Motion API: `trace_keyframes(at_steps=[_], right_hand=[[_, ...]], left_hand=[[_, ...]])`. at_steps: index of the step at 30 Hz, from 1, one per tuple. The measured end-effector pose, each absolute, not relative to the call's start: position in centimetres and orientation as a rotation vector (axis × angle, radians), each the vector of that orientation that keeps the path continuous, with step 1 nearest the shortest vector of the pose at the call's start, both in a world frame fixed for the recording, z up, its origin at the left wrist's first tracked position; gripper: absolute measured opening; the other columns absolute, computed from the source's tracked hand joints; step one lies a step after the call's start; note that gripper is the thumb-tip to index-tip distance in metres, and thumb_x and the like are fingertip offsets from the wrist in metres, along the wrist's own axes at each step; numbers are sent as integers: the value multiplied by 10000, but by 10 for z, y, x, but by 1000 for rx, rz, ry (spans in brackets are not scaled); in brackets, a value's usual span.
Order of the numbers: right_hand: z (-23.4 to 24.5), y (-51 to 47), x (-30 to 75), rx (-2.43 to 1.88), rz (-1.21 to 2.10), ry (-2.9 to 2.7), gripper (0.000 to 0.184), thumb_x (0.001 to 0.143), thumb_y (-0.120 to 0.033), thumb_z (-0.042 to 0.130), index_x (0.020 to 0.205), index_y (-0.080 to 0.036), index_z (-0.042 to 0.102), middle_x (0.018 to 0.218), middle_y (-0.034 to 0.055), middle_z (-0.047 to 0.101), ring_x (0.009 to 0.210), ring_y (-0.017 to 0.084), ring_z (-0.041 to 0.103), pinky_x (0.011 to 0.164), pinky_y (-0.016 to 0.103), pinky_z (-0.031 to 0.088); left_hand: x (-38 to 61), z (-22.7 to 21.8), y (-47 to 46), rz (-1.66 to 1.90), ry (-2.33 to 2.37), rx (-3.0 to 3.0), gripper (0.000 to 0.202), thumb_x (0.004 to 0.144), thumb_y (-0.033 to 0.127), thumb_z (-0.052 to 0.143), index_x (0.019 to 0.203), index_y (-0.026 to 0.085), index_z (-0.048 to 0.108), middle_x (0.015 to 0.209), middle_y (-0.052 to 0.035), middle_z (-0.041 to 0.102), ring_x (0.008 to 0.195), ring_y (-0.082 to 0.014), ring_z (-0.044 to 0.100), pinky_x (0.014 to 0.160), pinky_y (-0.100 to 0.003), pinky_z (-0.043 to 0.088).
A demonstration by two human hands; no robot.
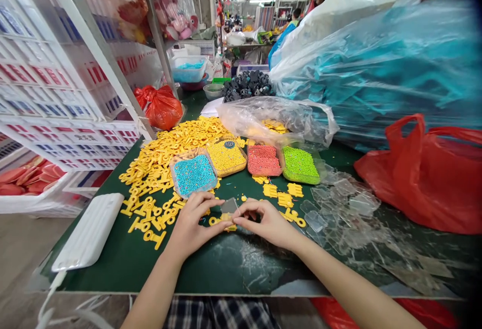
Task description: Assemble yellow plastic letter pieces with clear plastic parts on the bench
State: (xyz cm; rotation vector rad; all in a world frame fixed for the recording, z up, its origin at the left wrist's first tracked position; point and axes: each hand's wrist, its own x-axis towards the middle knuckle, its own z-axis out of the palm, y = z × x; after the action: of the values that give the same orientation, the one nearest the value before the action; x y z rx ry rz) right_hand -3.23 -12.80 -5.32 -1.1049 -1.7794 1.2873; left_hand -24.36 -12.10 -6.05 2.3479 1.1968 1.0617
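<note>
At the table's near middle, my left hand [199,218] and my right hand [263,220] meet around a small clear plastic piece [229,206]. Thumb and fingers of each hand close on its sides. A yellow part shows just under it, partly covered by my fingers; I cannot tell whether it is held too. Beyond my hands stand four open trays of tiny beads: blue beads [194,173], yellow beads [226,157], red beads [264,159] and green beads [300,164]. Several flat yellow pieces [285,199] lie right of centre.
Yellow plastic parts [165,155] heap on the left. A white power bank [90,231] with a cable lies near the left edge. Clear plastic pieces [350,213] scatter at right, beside a red bag [422,178]. Behind are dark parts [248,85] and a large bag of blue material [376,68].
</note>
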Motion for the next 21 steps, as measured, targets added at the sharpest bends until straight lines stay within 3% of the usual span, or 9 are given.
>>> trace_keyframes(at_steps=[9,21], right_hand=[[-55,-127,-30,-1089,1146,-1878,77,777,-272,654,758,-215,703,708,0,601,681,143,505,630,277,397],[-58,-129,-32,-1103,1170,-1856,43,702,-195,626,659,-194,631,678,-16,541,624,122,491,571,245,371]], left_hand=[[-243,-65,-121,1045,1137,2326,324,785,449,704,1025,233,672,964,-64,636,915,-223,604,809,-379,514],[-239,-62,-124,999,1079,2337,339,772,416,725,1048,225,676,968,-70,629,929,-222,602,810,-370,509]])
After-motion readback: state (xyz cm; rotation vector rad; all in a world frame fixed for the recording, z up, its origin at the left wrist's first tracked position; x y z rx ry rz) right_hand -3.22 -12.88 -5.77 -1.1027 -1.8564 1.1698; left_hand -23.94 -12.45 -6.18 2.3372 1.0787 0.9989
